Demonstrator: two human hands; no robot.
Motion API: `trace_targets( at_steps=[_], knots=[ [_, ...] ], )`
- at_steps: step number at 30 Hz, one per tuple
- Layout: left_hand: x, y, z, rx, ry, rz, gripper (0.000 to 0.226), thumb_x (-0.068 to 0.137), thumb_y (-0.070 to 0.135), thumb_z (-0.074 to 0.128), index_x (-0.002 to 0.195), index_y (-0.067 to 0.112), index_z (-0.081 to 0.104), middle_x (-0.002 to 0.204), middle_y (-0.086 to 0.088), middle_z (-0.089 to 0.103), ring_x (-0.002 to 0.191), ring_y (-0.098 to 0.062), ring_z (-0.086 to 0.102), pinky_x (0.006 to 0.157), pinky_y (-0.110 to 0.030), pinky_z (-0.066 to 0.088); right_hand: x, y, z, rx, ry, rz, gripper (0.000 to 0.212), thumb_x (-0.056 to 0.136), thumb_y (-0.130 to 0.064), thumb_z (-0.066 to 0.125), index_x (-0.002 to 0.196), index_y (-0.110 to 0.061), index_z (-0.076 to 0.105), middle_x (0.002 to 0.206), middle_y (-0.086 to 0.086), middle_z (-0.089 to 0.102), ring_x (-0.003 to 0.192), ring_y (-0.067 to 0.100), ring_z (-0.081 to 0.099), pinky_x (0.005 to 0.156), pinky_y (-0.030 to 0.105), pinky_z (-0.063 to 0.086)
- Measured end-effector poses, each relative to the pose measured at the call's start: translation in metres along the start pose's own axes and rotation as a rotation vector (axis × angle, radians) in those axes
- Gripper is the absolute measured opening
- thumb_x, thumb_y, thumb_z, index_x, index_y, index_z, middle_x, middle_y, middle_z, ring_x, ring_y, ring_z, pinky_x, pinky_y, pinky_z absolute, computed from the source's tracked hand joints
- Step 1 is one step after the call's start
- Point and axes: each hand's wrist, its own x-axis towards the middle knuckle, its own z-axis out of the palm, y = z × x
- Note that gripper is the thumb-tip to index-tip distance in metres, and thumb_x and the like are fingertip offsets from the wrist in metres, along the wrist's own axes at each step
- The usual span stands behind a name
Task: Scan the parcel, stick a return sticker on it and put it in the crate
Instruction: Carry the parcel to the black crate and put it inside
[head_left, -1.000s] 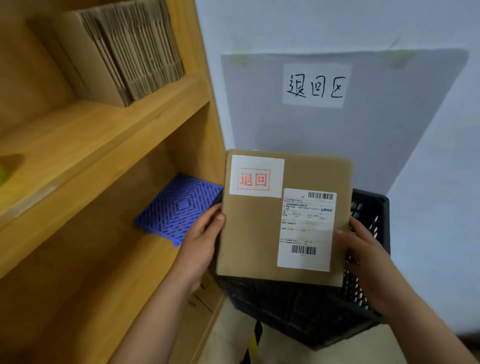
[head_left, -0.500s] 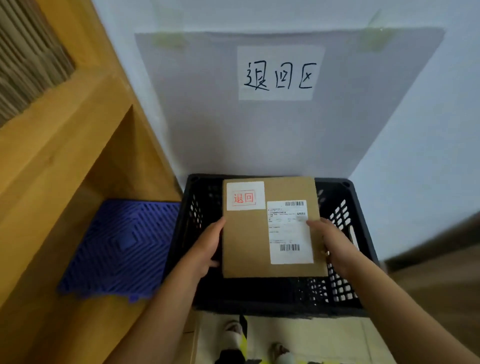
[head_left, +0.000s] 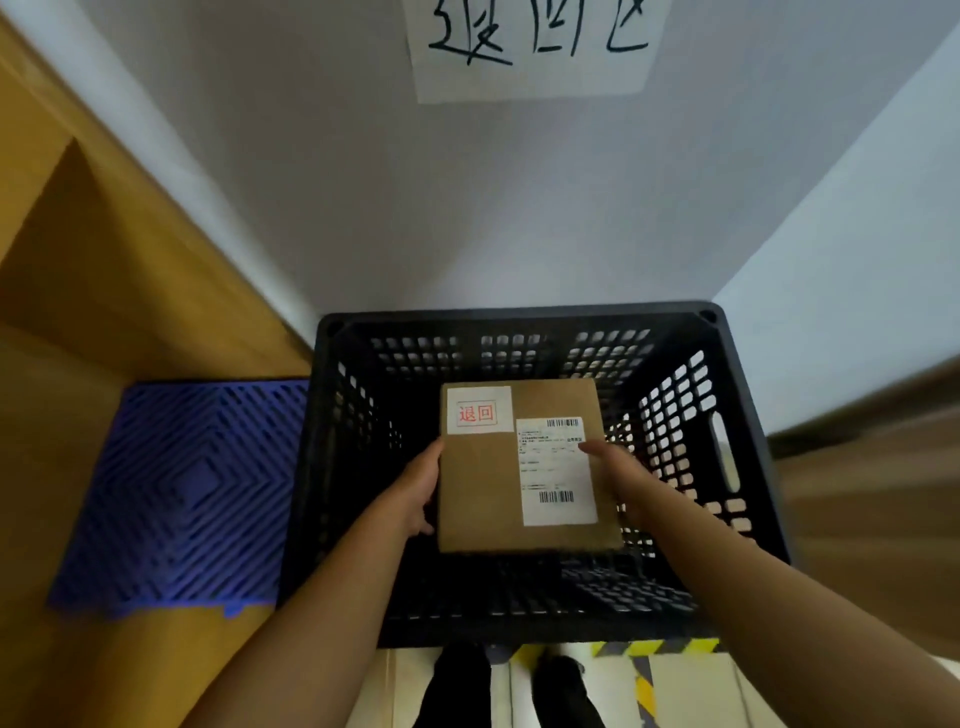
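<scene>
A flat brown cardboard parcel (head_left: 483, 483) is held level inside the black perforated crate (head_left: 737, 395), below its rim. It carries a white return sticker (head_left: 478, 410) with red characters at its top left and a white shipping label (head_left: 556, 470) with barcodes on the right. My left hand (head_left: 415, 493) grips the parcel's left edge. My right hand (head_left: 618, 470) grips its right edge, thumb on the label. Whether the parcel touches the crate floor cannot be told.
The crate stands on the floor against a pale wall with a handwritten paper sign (head_left: 530, 47). A wooden shelf unit (head_left: 104, 270) is at the left, with a blue plastic grid mat (head_left: 182, 493) on its low board. Yellow-black floor tape (head_left: 649, 649) and shoes (head_left: 462, 686) lie below.
Both hands have carried the parcel from in front of the wall, over the crate, and down into it. The view has tilted downward.
</scene>
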Motion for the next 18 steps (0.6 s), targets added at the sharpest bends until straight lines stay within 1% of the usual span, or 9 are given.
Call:
trace_targets(
  at_steps=[2, 3, 5, 7, 9, 12, 14, 16, 18],
  knots=[
    [0.007, 0.000, 0.001, 0.004, -0.003, -0.026, 0.065, 0.084, 0.073, 0.048, 0.134, 0.032, 0.056, 0.143, -0.007, 0.052, 0.134, -0.034, 0.043, 0.111, -0.067, 0.026, 0.007, 0.003, 0.001, 0.016, -0.012, 0.024, 0.022, 0.104, -0.025, 0.044, 0.116, -0.008, 0.051, 0.089, 0.009, 0.060, 0.074, 0.023, 0.058, 0.054, 0.030, 0.041],
    [0.010, 0.000, 0.002, 0.002, -0.007, -0.038, 0.062, 0.085, 0.072, 0.048, 0.132, 0.032, 0.056, 0.141, -0.007, 0.052, 0.132, -0.034, 0.043, 0.111, -0.067, 0.026, 0.012, 0.004, 0.002, 0.026, -0.007, 0.029, 0.023, 0.103, -0.025, 0.045, 0.116, -0.007, 0.051, 0.089, 0.009, 0.060, 0.075, 0.023, 0.058, 0.055, 0.030, 0.041],
    [0.013, 0.000, 0.003, -0.007, -0.024, -0.048, 0.051, 0.087, 0.070, 0.048, 0.122, 0.034, 0.057, 0.132, -0.007, 0.055, 0.124, -0.032, 0.047, 0.110, -0.066, 0.029, 0.019, 0.008, 0.003, 0.023, 0.004, 0.035, 0.033, 0.102, -0.028, 0.048, 0.124, -0.004, 0.054, 0.093, 0.009, 0.063, 0.077, 0.023, 0.060, 0.056, 0.030, 0.042],
    [0.016, -0.002, 0.005, -0.011, -0.032, -0.054, 0.040, 0.090, 0.067, 0.048, 0.113, 0.035, 0.056, 0.121, -0.005, 0.054, 0.114, -0.028, 0.048, 0.109, -0.064, 0.032, 0.023, 0.011, 0.004, 0.036, 0.011, 0.051, 0.032, 0.102, -0.028, 0.048, 0.123, -0.005, 0.055, 0.091, 0.009, 0.063, 0.076, 0.023, 0.059, 0.056, 0.029, 0.041],
    [0.020, -0.003, 0.005, -0.003, -0.044, -0.054, 0.038, 0.090, 0.066, 0.048, 0.113, 0.036, 0.053, 0.118, -0.003, 0.051, 0.117, -0.028, 0.046, 0.108, -0.064, 0.032, 0.030, 0.014, 0.002, 0.054, 0.025, 0.055, 0.028, 0.102, -0.026, 0.047, 0.121, -0.006, 0.055, 0.091, 0.008, 0.063, 0.076, 0.022, 0.059, 0.056, 0.030, 0.041],
    [0.020, -0.003, 0.006, -0.007, -0.062, -0.050, 0.038, 0.092, 0.066, 0.046, 0.115, 0.036, 0.051, 0.118, -0.002, 0.050, 0.119, -0.027, 0.044, 0.107, -0.063, 0.032, 0.034, 0.017, 0.002, 0.056, 0.029, 0.040, 0.034, 0.101, -0.026, 0.050, 0.125, -0.004, 0.057, 0.099, 0.010, 0.066, 0.080, 0.024, 0.063, 0.057, 0.030, 0.043],
    [0.018, -0.005, 0.006, -0.010, -0.059, -0.050, 0.038, 0.093, 0.065, 0.046, 0.115, 0.035, 0.050, 0.123, -0.004, 0.050, 0.127, -0.030, 0.044, 0.107, -0.063, 0.031, 0.039, 0.020, 0.002, 0.054, 0.042, 0.028, 0.035, 0.100, -0.027, 0.052, 0.127, -0.005, 0.057, 0.107, 0.013, 0.068, 0.083, 0.026, 0.065, 0.058, 0.030, 0.045],
    [0.016, -0.006, 0.007, -0.014, -0.058, -0.054, 0.037, 0.093, 0.064, 0.046, 0.115, 0.035, 0.049, 0.138, -0.008, 0.050, 0.136, -0.032, 0.040, 0.107, -0.063, 0.030, 0.040, 0.023, 0.004, 0.057, 0.051, 0.015, 0.036, 0.098, -0.030, 0.054, 0.127, -0.008, 0.058, 0.113, 0.015, 0.069, 0.089, 0.029, 0.067, 0.060, 0.032, 0.048],
    [0.010, -0.005, 0.006, -0.040, -0.054, -0.048, 0.034, 0.093, 0.063, 0.047, 0.113, 0.035, 0.048, 0.149, -0.009, 0.045, 0.138, -0.032, 0.038, 0.107, -0.062, 0.030, 0.044, 0.026, 0.004, 0.062, 0.065, -0.007, 0.039, 0.096, -0.032, 0.056, 0.128, -0.009, 0.057, 0.118, 0.014, 0.068, 0.094, 0.031, 0.067, 0.062, 0.034, 0.049]
  ],
)
